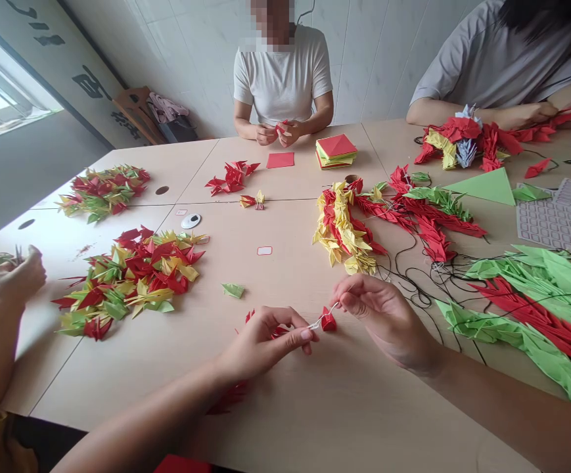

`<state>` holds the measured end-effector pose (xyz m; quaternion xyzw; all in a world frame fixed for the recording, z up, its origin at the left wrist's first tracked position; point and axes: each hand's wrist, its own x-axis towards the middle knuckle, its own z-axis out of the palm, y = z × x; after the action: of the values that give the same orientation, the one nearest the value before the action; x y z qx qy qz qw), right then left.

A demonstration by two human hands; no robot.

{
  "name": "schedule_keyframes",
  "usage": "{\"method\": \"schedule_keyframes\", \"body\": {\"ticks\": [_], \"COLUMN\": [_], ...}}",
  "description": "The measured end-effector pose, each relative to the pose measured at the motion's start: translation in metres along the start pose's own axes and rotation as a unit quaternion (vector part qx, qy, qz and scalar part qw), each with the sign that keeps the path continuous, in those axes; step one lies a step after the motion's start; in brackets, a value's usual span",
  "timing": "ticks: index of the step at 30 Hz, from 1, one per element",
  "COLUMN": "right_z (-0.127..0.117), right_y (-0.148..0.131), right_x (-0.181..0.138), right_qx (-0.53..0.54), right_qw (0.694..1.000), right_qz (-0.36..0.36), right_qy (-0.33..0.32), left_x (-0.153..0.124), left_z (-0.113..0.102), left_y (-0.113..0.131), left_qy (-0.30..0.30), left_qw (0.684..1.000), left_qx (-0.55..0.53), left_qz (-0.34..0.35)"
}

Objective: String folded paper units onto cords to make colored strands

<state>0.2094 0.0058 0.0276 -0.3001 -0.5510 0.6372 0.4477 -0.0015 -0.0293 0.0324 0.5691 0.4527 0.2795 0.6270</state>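
A white string [325, 317] runs between my two hands, above the near middle of the table. My left hand [270, 341] pinches one part of it between thumb and forefinger. Thumb and fingertips of my right hand [374, 312] are closed on the other part. Just behind the string shows a small red folded paper piece [329, 322]; whether it hangs from the string or lies on the table I cannot tell. More red folded paper [230, 397] is partly hidden beneath my left hand and forearm. A single green folded paper piece [233, 290] lies beyond my left hand.
Heaps of folded paper [132, 276] lie left. Strung paper chains [349, 226] and black cords [413, 279] spread right, near green garlands [526, 328]. A paper stack [335, 152] stands in front of a person [282, 79]. Another person's hand [14, 279] holds scissors at left.
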Motion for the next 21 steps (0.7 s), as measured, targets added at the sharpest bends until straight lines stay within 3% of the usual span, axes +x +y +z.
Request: {"method": "schedule_keyframes", "body": {"ticks": [4, 7, 12, 16, 21], "right_z": [0.003, 0.007, 0.01, 0.012, 0.011], "right_y": [0.0, 0.001, -0.001, -0.006, -0.013], "right_x": [-0.002, -0.004, -0.007, -0.008, -0.007], "right_qx": [0.031, 0.076, 0.094, 0.1, 0.065], "right_qw": [0.999, 0.996, 0.994, 0.991, 0.994], "right_qz": [0.02, 0.044, -0.023, -0.038, -0.009], "right_qy": [0.018, 0.02, 0.058, 0.079, 0.086], "left_x": [-0.001, -0.003, -0.002, 0.0, 0.002], "left_z": [0.002, 0.004, 0.006, 0.004, -0.002], "left_y": [0.003, 0.004, 0.006, 0.01, 0.013], "left_qy": [0.018, 0.008, -0.051, -0.073, -0.066], "left_qw": [0.998, 0.986, 0.943, 0.931, 0.931], "left_qx": [0.06, 0.148, 0.275, 0.3, 0.318], "left_qz": [0.019, 0.074, 0.178, 0.194, 0.167]}}
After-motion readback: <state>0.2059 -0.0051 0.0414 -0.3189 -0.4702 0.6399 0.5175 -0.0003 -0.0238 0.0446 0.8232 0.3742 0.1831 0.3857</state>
